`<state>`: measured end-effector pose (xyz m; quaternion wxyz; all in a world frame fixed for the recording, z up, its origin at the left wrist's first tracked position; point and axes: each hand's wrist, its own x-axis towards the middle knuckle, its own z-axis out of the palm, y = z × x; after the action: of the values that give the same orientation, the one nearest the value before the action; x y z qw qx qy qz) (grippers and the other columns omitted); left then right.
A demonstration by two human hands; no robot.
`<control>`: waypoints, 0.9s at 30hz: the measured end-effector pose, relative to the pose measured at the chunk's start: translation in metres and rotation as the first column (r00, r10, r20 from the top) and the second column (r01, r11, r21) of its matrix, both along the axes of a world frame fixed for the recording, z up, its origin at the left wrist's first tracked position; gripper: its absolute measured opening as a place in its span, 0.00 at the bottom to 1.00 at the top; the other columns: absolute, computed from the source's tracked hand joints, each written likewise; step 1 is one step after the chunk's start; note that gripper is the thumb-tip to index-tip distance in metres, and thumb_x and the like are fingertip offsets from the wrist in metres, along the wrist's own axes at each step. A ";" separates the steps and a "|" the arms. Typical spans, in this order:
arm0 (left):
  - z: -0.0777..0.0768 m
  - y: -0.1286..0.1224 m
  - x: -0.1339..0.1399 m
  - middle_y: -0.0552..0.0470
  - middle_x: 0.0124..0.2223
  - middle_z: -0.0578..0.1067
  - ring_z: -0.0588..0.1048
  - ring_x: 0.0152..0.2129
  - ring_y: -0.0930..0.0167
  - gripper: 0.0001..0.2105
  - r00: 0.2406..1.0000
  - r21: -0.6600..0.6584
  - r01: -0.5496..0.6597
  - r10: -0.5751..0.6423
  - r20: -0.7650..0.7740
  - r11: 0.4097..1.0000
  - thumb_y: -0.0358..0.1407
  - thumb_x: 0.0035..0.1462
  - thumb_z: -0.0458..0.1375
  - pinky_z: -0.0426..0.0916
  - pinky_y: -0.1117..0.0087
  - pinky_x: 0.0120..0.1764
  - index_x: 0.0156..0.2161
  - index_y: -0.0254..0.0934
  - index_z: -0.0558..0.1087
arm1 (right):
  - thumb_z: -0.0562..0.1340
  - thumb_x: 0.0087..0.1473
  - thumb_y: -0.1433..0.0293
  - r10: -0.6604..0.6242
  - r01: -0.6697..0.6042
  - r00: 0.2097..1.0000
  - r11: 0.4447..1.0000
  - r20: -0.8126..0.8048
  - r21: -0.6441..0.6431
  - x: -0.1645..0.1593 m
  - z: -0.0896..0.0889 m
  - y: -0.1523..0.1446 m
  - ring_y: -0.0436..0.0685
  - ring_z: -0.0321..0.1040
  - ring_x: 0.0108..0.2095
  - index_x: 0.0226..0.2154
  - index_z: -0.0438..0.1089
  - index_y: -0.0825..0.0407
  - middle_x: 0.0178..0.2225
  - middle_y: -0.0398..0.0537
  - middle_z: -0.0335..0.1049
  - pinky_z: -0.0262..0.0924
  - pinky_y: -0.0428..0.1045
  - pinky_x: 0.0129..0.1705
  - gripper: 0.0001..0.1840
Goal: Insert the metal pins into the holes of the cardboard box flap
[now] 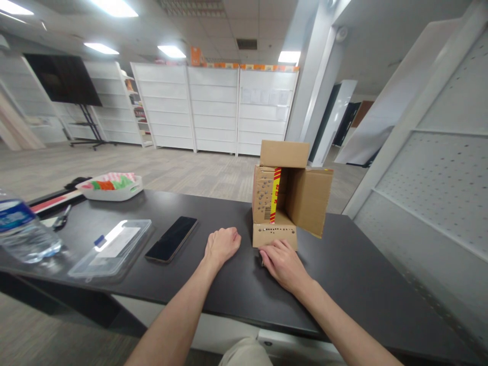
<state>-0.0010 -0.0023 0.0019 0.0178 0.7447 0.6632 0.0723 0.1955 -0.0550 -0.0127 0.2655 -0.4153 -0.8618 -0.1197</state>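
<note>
An opened cardboard box [267,198] sits on the dark table with its opening facing me. Its flaps are spread at the top, right and bottom, and a yellow-and-red label runs down one side. My right hand [284,264] is at the lower flap [274,234], fingers curled over a small dark object [261,258] that shows only partly by the thumb; its kind is unclear. My left hand [223,244] rests on the tabletop left of the box, closed in a loose fist with nothing visible in it.
A black phone [172,239] and a clear plastic case [114,246] lie to the left. Beyond them are a water bottle [23,229] and a white basket [110,190] with colourful contents. A white perforated panel [427,178] borders the table's right side.
</note>
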 end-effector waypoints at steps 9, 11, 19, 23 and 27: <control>0.004 -0.001 0.002 0.42 0.38 0.76 0.76 0.36 0.62 0.16 1.000 -0.035 -0.020 0.021 0.016 0.999 0.40 0.59 0.43 0.65 0.66 0.37 0.36 0.39 0.73 | 0.49 0.63 0.63 -0.086 0.004 0.866 0.986 -0.492 -0.166 0.011 -0.003 0.013 0.56 0.68 0.36 0.37 0.70 0.51 0.35 0.49 0.73 0.60 0.50 0.40 0.16; 0.004 -0.001 0.001 0.41 0.38 0.76 0.76 0.36 0.61 0.16 1.000 -0.037 -0.016 0.016 0.015 0.999 0.40 0.59 0.43 0.65 0.65 0.37 0.37 0.39 0.73 | 0.49 0.62 0.61 -0.142 0.020 0.790 0.978 -0.597 -0.207 0.013 -0.002 0.019 0.56 0.69 0.35 0.37 0.70 0.51 0.34 0.49 0.73 0.61 0.50 0.38 0.17; -0.001 0.001 -0.001 0.42 0.37 0.77 0.76 0.35 0.61 0.16 1.000 -0.004 -0.001 0.001 0.001 1.000 0.39 0.59 0.43 0.65 0.65 0.36 0.36 0.39 0.73 | 0.51 0.61 0.59 -0.238 0.111 0.661 0.969 -0.712 -0.220 0.011 0.000 0.037 0.57 0.69 0.34 0.36 0.70 0.52 0.32 0.49 0.73 0.61 0.50 0.37 0.18; -0.002 0.002 -0.001 0.43 0.37 0.77 0.76 0.35 0.62 0.16 1.000 -0.012 -0.008 0.008 -0.002 1.000 0.39 0.59 0.43 0.65 0.66 0.37 0.36 0.39 0.73 | 0.50 0.61 0.59 -0.233 0.126 0.659 0.972 -0.715 -0.200 0.007 -0.001 0.041 0.57 0.69 0.34 0.37 0.69 0.52 0.32 0.49 0.72 0.60 0.50 0.37 0.18; -0.001 0.001 0.000 0.43 0.37 0.77 0.76 0.35 0.62 0.16 1.000 -0.014 -0.007 0.007 0.003 1.000 0.39 0.59 0.43 0.65 0.66 0.37 0.36 0.39 0.73 | 0.50 0.61 0.59 -0.209 0.122 0.677 0.978 -0.706 -0.172 0.006 -0.003 0.042 0.57 0.69 0.34 0.37 0.69 0.52 0.33 0.50 0.72 0.61 0.50 0.37 0.18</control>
<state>-0.0012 -0.0009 0.0013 0.0239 0.7421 0.6663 0.0689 0.2017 -0.0133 -0.0154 0.5465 -0.5191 -0.6527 0.0769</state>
